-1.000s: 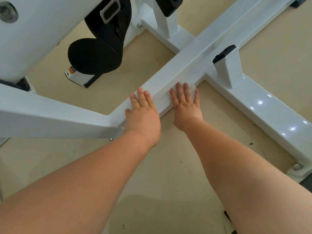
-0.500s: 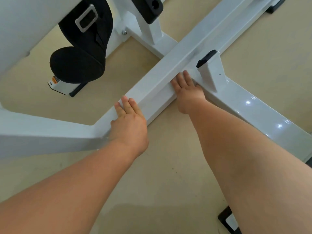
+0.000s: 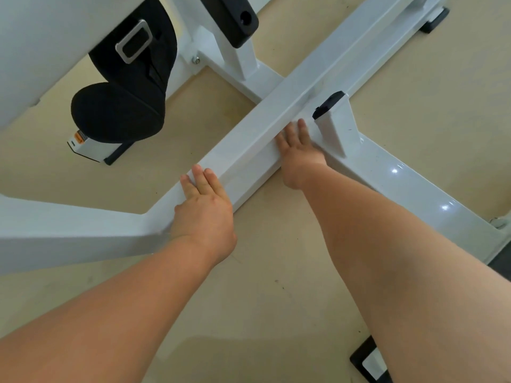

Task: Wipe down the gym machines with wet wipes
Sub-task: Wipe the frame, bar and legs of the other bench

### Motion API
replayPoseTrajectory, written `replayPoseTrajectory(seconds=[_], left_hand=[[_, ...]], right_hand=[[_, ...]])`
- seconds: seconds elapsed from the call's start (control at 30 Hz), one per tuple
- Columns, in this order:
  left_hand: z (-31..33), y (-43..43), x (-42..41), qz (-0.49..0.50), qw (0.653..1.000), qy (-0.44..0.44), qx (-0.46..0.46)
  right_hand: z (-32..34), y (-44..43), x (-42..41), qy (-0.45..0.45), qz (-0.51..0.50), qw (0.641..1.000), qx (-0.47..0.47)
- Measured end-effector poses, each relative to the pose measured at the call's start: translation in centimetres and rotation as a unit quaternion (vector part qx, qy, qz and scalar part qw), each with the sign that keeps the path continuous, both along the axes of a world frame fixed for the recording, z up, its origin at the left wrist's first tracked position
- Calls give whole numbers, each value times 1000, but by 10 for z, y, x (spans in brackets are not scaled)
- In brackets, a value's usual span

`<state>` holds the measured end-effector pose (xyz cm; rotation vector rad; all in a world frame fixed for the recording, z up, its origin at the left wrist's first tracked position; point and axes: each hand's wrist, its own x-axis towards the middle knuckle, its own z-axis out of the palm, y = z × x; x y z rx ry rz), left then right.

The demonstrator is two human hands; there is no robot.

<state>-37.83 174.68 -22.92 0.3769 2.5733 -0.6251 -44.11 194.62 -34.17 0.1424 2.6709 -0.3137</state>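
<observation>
Scene: a view from above of two bare arms reaching down to the white base of a gym machine on a tan floor point(image 3: 276, 286).
Frame beam point(image 3: 262, 131): a long, square white bar lying low over the floor. Its long axis runs diagonally from near left to far right.
Left hand point(image 3: 206, 208): flat on the beam's near end, fingers straight and relaxed, gripping nothing.
Right hand point(image 3: 298, 150): pressed against the beam's near side face, fingers straight, just beside a short white post point(image 3: 336, 128) with a black cap.
Wet wipe: not visible; whether one lies under the right palm cannot be told.
Step in hand: probably wiping the beam's side, the left hand bracing.
Next move: likely a slide along the beam's length, with even pressure, working around the post.
Nearby: a black pad point(image 3: 116, 111) hangs at far left.
</observation>
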Motion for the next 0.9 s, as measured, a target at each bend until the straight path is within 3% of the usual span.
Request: replayPoseTrajectory(seconds=[0.1,0.33,0.53,0.73,0.9], left_hand=[[2,2,-1,7,1000,-5,7],[7,5,-1,11,1000,-9,9],[6,4,0,16,1000,-6,14],[8,7,-3,25,999,2,33],[18,-10,-8,9,995,-22,94]], right_hand=[[1,-18,11,-14,10,1000,-17],[-11,-19,40,15,177,984,8],[-8,-46,40,14,62,998,-12],[-14,-114,85,42,248,965,-69],[7,-115,91,46,260,953,-147]])
